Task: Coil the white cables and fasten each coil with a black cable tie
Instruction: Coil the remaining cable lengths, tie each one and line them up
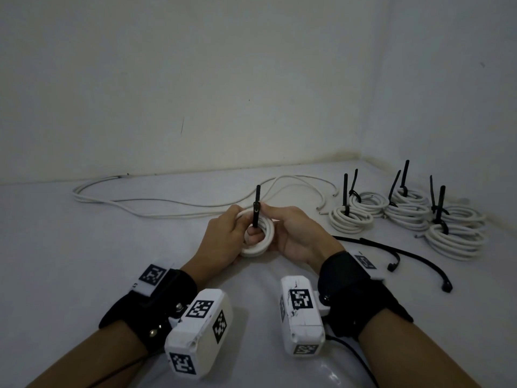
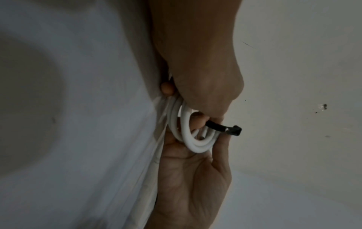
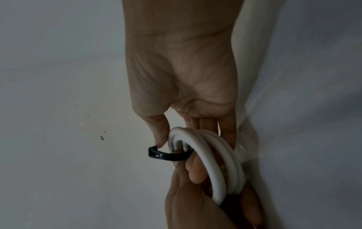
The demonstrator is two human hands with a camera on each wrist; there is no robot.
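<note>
Both hands (image 1: 223, 236) grip one white coil (image 1: 256, 249) (black tie (image 1: 256, 211) upright).

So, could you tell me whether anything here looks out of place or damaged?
Nothing stands out. Both hands hold a coil with a tie through it; tied coils sit right, loose cable behind, spare ties beside.

Left hand (image 2: 197, 65) enters from top, back toward camera, fingers (image 2: 198, 120) curled round white cable coil (image 2: 186, 133). Right hand (image 2: 188, 182) below, palm toward camera, touching coil's lower loops. Black cable tie (image 2: 221, 127) projects sideways from coil, pinched at left fingertips; tie head at free end. Pale table (image 2: 78, 124) at left; wall at right.
</note>
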